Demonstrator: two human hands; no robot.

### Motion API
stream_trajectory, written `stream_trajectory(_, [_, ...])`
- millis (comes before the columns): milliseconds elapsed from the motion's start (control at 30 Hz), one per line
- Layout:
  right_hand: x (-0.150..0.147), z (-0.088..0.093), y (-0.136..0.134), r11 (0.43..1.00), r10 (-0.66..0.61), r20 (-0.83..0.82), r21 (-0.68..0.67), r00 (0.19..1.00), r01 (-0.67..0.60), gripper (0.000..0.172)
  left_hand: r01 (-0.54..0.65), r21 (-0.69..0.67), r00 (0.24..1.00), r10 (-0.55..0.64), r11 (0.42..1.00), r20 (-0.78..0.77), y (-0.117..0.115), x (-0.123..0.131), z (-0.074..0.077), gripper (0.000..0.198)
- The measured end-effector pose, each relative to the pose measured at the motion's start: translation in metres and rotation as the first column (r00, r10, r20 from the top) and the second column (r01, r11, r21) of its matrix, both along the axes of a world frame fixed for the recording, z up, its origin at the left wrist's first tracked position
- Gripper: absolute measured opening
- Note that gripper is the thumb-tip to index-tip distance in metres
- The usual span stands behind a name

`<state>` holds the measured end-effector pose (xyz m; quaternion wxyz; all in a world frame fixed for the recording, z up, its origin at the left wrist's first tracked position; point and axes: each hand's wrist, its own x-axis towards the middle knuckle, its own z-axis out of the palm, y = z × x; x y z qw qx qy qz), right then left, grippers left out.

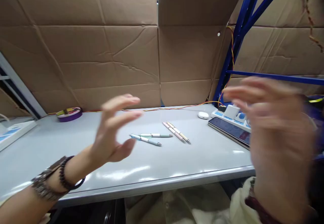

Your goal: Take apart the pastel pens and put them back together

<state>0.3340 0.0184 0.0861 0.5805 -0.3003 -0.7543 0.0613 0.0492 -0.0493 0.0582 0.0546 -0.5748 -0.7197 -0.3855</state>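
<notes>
My left hand [113,129] is raised over the left middle of the table, thumb and fingers apart, holding nothing. Just right of it two pens with pale blue-green grips lie crossed: a front pen [149,140] and a back pen [159,135]. Two cream and pinkish pens, one pinkish pen [173,130] and one cream pen [179,132], rest side by side to their right. Blurred by motion, my right hand [275,122] is up in the air at the right, partly in front of the phone's end. Its fingers are smeared together, so their closure is unclear.
On the white table [202,156] stand a white earbud case [203,115], a dark phone [227,129], a power strip [234,117] with plugs and a purple tape roll [69,114]. Another power strip [15,132] lies left. Cardboard [126,55] walls the back; a blue frame [235,45] rises right.
</notes>
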Motion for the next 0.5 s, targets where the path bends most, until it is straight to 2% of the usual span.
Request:
stream_trajectory(33, [-0.009,-0.010,0.009,0.998,0.000,0.118,-0.058,0.993,0.007,0.032,0.136,-0.030,0.985,-0.139,0.990,-0.099,0.006,-0.001,-0.003,0.049])
stream_trajectory(67, [-0.017,-0.023,0.017,0.991,0.002,0.257,-0.133,0.966,0.033,0.031,0.280,-0.085,0.932,-0.292,0.956,-0.215,0.013,-0.002,-0.009,0.043])
stream_trajectory(100, [-0.024,-0.038,0.025,0.975,0.010,0.388,-0.209,0.922,0.077,0.031,0.396,-0.162,0.845,-0.428,0.904,-0.320,0.021,-0.002,-0.016,0.038])
stream_trajectory(133, [-0.029,-0.054,0.031,0.947,0.015,0.514,-0.283,0.857,0.153,0.030,0.460,-0.241,0.759,-0.519,0.855,-0.393,0.028,-0.003,-0.025,0.035])
stream_trajectory(167, [-0.033,-0.069,0.037,0.934,0.021,0.542,-0.311,0.840,0.177,0.030,0.478,-0.300,0.704,-0.565,0.825,-0.431,0.036,-0.003,-0.034,0.033])
stream_trajectory(233, [-0.036,-0.092,0.044,0.916,0.026,0.587,-0.338,0.809,0.216,0.026,0.459,-0.359,0.697,-0.580,0.812,-0.421,0.047,-0.002,-0.049,0.033])
stream_trajectory(300, [-0.035,-0.103,0.047,0.914,0.040,0.586,-0.349,0.809,0.208,0.023,0.484,-0.374,0.693,-0.607,0.791,-0.388,0.054,0.000,-0.058,0.033])
stream_trajectory(500, [-0.034,-0.104,0.043,0.936,0.122,0.522,-0.342,0.844,0.077,0.024,0.569,-0.335,0.691,-0.657,0.751,-0.301,0.052,0.001,-0.061,0.033])
